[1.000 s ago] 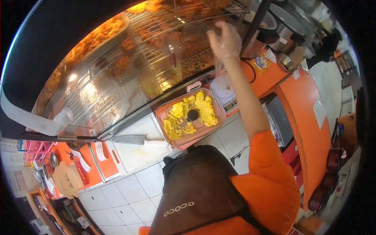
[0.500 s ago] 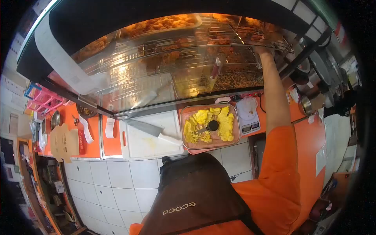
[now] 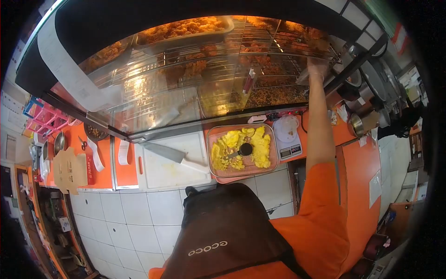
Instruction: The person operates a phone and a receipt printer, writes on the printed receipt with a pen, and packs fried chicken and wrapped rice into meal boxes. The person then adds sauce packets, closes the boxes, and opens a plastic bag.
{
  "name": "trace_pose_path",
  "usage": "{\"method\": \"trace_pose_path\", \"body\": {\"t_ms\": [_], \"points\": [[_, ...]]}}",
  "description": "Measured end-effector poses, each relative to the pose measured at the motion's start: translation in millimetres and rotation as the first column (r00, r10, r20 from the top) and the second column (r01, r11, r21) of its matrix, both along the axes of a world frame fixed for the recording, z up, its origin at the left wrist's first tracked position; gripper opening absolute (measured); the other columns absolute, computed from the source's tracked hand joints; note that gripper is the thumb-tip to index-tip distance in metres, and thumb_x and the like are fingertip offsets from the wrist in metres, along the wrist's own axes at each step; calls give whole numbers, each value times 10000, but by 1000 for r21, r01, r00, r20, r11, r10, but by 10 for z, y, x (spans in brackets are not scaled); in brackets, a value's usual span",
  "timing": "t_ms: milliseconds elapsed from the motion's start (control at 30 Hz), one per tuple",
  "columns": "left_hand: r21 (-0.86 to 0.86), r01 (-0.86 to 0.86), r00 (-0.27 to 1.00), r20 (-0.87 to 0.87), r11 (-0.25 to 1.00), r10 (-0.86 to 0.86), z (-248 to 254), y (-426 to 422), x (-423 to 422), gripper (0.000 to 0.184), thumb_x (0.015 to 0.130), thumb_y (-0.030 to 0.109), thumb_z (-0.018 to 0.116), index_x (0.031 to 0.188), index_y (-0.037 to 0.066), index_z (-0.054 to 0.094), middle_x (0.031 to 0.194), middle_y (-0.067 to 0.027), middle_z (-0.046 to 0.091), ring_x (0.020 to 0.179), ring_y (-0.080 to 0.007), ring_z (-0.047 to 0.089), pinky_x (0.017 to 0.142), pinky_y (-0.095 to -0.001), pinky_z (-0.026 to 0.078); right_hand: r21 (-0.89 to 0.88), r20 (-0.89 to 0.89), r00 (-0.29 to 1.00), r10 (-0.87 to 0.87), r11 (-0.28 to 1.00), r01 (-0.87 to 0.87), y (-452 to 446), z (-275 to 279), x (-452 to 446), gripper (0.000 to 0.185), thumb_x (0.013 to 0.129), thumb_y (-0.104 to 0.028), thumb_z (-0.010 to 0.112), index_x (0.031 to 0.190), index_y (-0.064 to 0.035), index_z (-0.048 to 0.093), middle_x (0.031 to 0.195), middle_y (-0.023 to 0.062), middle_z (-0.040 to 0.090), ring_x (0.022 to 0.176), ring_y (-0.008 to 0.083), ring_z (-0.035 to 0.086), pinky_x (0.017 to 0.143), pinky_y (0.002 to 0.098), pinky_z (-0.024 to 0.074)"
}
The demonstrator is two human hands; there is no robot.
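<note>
My right hand [image 3: 316, 68], in a thin clear glove, reaches to the right end of the lit display case [image 3: 162, 88], beside its wire racks of fried food. Its fingers are too unclear to read, and so is anything in them. A clear tray [image 3: 277, 156] on the counter below holds yellow food [image 3: 262, 144] around a round black knob [image 3: 245, 149]. Right of the tray, a scale [image 3: 291, 151] bears a clear plastic bag [image 3: 286, 129]. My left hand is out of view.
A cleaver [image 3: 167, 152] with a white handle lies on a white cutting board [image 3: 162, 173]. Farther left are a cardboard box [image 3: 69, 169], scissors [image 3: 83, 143] and a pink basket [image 3: 46, 116]. Large pots [image 3: 374, 83] stand at the right.
My right hand has gone from a raised position near the pots to the right end of the display case. The view has turned, then shifted slightly.
</note>
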State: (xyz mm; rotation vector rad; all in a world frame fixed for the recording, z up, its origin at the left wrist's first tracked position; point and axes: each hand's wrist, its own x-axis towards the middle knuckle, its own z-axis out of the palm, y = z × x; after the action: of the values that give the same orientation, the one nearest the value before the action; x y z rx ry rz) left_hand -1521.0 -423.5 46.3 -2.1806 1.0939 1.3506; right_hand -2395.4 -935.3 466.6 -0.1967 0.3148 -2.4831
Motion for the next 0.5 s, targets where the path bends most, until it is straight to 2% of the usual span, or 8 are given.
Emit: {"method": "trace_pose_path", "body": {"t_ms": [67,133,200,233,367,467,500], "points": [[-52,23,999,-43,998,-25,-259,-250,-258,312,902,226,663,1193,121,700,1043,-180,729,989,-326,692,872,-449,545,126,-183,973,-142,978,166,134,-45,72,313,1009,-225,553,1269,-64,618,1269,125,610,1087,276,600,952,460,502],[-103,38,994,-96,994,-48,-432,-485,-468,314,902,232,661,1195,124,701,1045,-183,729,991,-329,693,873,-451,546,266,-440,865,-240,885,381,290,-145,144,341,956,-170,623,1275,-49,613,1283,137,606,1122,275,598,944,445,505],[-134,52,990,-126,990,-69,-547,-639,-592,317,903,237,659,1197,127,701,1046,-185,730,993,-333,695,874,-454,547,333,-563,801,-205,830,447,463,-258,228,395,904,-115,693,1281,-35,608,1298,148,602,1156,274,596,936,429,507],[-138,56,988,-137,989,-75,-595,-688,-635,318,904,240,658,1198,128,701,1047,-187,731,994,-335,696,875,-455,548,348,-568,806,-169,838,421,573,-322,312,429,878,-88,728,1285,-27,605,1305,154,600,1174,274,594,931,422,508],[-128,74,985,-144,989,-92,-603,-709,-642,322,906,251,654,1202,133,702,1050,-192,732,998,-342,700,877,-460,550,238,-263,965,15,970,50,1122,-213,947,377,906,-143,695,1260,-36,619,1215,130,640,1190,294,587,922,436,508],[-102,100,985,-132,990,-114,-623,-700,-575,326,907,259,651,1205,137,703,1052,-197,734,1001,-348,703,879,-463,552,53,-225,944,240,971,-234,1520,-230,1386,424,946,-219,671,1321,-44,577,1174,124,595,1174,310,552,997,476,494],[-89,104,984,-133,991,-116,-642,-689,-553,327,908,261,650,1206,139,703,1053,-198,734,1002,-350,703,879,-464,553,-26,-279,910,307,945,-326,1592,-306,1464,444,937,-251,667,1320,-43,582,1211,123,604,1189,317,559,962,485,495]]}}
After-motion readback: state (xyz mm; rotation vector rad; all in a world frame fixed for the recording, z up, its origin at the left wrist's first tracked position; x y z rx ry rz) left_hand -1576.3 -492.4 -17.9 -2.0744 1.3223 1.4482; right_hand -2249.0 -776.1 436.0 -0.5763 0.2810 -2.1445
